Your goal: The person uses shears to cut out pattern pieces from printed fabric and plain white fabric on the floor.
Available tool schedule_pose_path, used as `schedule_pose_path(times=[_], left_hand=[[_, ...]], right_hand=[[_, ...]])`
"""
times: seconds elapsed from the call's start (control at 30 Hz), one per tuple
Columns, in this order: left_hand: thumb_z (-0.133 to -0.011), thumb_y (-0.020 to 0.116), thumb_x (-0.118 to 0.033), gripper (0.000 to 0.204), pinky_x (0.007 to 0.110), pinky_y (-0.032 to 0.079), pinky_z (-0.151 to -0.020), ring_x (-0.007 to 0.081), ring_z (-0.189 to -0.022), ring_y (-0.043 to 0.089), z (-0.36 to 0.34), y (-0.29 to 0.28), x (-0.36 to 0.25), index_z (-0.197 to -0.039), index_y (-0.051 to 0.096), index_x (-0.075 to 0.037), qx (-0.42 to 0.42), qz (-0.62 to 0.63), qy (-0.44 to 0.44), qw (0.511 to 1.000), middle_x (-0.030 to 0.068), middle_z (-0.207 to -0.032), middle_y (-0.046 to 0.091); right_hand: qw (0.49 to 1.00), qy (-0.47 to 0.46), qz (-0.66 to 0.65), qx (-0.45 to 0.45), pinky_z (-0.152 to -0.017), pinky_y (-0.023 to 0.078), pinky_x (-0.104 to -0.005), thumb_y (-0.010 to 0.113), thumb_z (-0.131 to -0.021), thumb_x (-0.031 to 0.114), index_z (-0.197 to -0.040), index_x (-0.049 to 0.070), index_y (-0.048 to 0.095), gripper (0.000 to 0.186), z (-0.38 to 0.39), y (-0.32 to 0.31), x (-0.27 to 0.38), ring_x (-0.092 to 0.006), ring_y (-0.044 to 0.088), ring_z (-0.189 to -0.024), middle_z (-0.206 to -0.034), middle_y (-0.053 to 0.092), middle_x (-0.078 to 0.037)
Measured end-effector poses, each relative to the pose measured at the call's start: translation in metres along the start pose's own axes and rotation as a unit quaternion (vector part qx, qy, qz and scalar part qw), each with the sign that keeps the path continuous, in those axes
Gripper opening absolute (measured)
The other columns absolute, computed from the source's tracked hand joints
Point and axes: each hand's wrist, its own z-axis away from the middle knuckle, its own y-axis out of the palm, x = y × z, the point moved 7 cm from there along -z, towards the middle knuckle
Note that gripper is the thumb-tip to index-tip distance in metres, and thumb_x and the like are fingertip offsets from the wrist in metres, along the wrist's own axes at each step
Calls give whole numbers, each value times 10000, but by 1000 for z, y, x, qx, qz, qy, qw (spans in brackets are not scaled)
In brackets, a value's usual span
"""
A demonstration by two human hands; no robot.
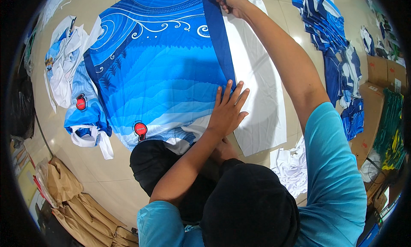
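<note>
Two bare hands work at a broad blue printed panel point(165, 65) laid out on a tiled floor point(102, 172) in front of the person. The left hand point(227, 112) is palm down with its fingers spread wide, grasping nothing, its fingertips at the lower end of a navy strip point(217, 31) that runs down the panel's right side. Well apart, at the top, the right hand point(233, 4) is bent, its fingertips touching the strip's upper part; whether they pinch the cloth I cannot tell. White swirls cross the panel's upper half, paler wavy bands fill the lower, and a red and black emblem point(140, 129) sits near its bottom edge. Just beyond the strip lies a long white panel point(261, 84). Close below are the person's black-clothed knees point(252, 200), with turquoise sleeves point(336, 165) on both arms. Crumpled white cloth point(293, 168) lies near the right knee. Farther out, a heap of white and blue pieces point(64, 84) rests to the left, layered blue pieces point(323, 22) to the right, cardboard boxes point(368, 114) past those, and folded tan material point(79, 208) at lower left.
</note>
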Motion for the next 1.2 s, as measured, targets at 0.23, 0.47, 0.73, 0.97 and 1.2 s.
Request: schedule_pose_path(times=[0.23,0.47,0.73,0.97,1.2], left_hand=[[-1042,721,-458,799,705,172,-1348,450,-1718,146,1,1,0,-1730,433,-172,0,6,0,1000,121,-1852,249],[-1045,716,-454,805,705,150,-1355,445,-1725,120,1,1,1,-1739,417,-176,0,18,0,1000,116,-1862,228],[-1052,711,-449,796,700,144,-1357,439,-1729,108,0,-1,-1,-1739,416,-176,4,14,0,1000,114,-1863,225],[-1043,727,-440,804,715,170,-1344,445,-1722,131,3,4,-1,-1735,420,-168,17,-1,-3,1000,124,-1855,240],[-964,812,-377,859,699,255,-1325,444,-1693,245,21,26,-32,-1702,461,-115,52,21,93,994,143,-1812,344]], right_hand=[[1000,-19,16,-2,-441,378,-332,923,-869,296,-767,82,703,324,-7,-5,4,-137,505,-491,-648,599,-26],[999,-8,36,-17,-446,364,-346,919,-861,297,-753,98,702,314,-11,-3,5,-137,500,-496,-650,602,-26],[998,-15,66,-6,-441,355,-358,905,-865,290,-724,100,693,317,-13,-7,6,-144,501,-486,-628,590,-21],[967,-55,228,-97,-497,459,-412,893,-889,412,-716,52,742,427,9,-24,18,-223,628,-540,-671,697,-112],[820,-150,480,-273,-714,626,-464,862,-871,561,-893,4,811,560,67,-67,13,-350,791,-809,-900,808,-193]])
